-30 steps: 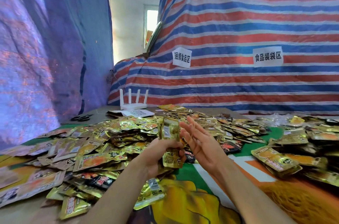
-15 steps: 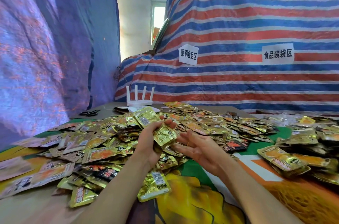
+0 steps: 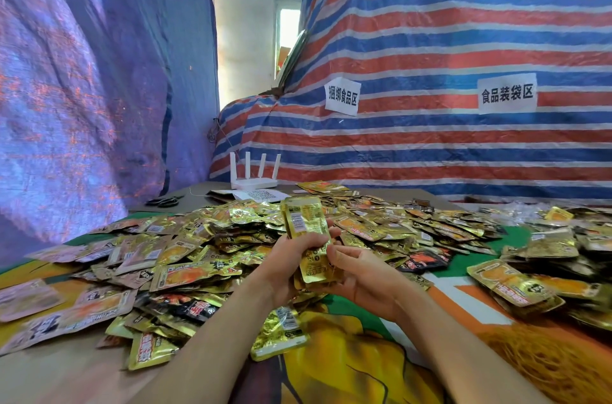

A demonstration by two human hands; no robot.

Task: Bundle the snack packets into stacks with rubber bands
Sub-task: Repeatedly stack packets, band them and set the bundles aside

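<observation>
The left grip point(image 3: 288, 259) and right grip point(image 3: 362, 274) clasp the upright packet stack point(image 3: 304, 221); bare cloth point(image 3: 347, 370) lies open beneath

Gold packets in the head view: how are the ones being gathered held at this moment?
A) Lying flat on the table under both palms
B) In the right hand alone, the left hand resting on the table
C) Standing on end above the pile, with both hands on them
C: the left hand grips the gold packets on end above the pile, while the right hand curls round their lower end.
</observation>
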